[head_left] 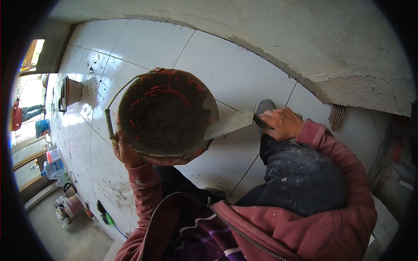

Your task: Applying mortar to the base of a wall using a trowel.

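A round bucket (187,160) with an orange-red inside and a mortar-smeared rim is in front of me. Grey wet mortar (167,124) covers its bottom and part of its walls. My left hand (125,150) grips the near left side of the bucket, by the lower end of its wire handle (109,122); the fingertips are partly hidden. In my right hand (281,123) is a trowel, held by its handle. The flat trowel blade (233,123) points left, its tip reaching the bucket's right rim. Some grey mortar smears the blade.
White floor tiles (226,52) with dark splatters run up to a bare plastered wall (313,39). A broom-like bristle bundle (336,116) touches the wall. To the left are a smaller bucket (72,92), a blue tub (42,128), plastic bottles (53,167) and a person (28,113).
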A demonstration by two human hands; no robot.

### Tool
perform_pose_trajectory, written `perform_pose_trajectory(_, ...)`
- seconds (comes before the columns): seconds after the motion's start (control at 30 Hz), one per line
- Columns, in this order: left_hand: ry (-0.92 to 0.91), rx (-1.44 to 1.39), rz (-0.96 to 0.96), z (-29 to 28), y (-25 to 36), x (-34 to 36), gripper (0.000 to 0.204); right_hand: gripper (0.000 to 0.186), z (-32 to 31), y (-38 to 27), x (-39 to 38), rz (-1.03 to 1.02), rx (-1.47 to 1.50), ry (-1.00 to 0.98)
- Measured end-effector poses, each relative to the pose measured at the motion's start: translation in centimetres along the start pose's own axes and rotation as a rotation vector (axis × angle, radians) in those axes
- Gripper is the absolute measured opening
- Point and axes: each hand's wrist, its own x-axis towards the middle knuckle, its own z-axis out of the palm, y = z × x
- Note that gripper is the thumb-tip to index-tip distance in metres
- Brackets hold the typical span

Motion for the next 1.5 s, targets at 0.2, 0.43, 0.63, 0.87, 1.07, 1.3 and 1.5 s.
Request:
perform_pose_trajectory(0.2,-0.081,-0.039,0.021,2.6,1.7,-2.2,0.019,0.033,3.1,1.7,3.0,0.067,-0.306,0.176)
perform_pose_trajectory(0.43,-0.274,-0.026,0.084,3.2,0.3,-2.9,0.023,0.031,3.4,2.4,3.2,0.148,-0.356,0.213)
perform_pose_trajectory(0.63,-0.323,-0.098,0.04,4.9,1.9,-1.2,0.026,0.034,4.9,5.0,-5.8,0.405,-0.237,0.36)
perform_pose_trajectory(0.87,-0.367,-0.031,0.052,2.2,-0.1,1.5,0.024,0.04,5.9,9.5,-16.8,0.868,-0.118,0.424)
perform_pose_trajectory(1.07,-0.381,-0.006,0.047,2.1,-0.5,2.5,0.021,0.048,6.7,14.2,-17.5,0.989,-0.049,0.377)
perform_pose_trajectory(1.3,-0.281,0.006,0.035,3.0,-0.3,2.2,0.021,0.05,5.3,16.5,-14.5,1.087,0.086,0.33)
perform_pose_trajectory(1.5,-0.254,0.051,0.044,3.5,-0.1,2.0,0.02,0.05,7.5,20.8,-15.3,1.038,0.124,0.501)
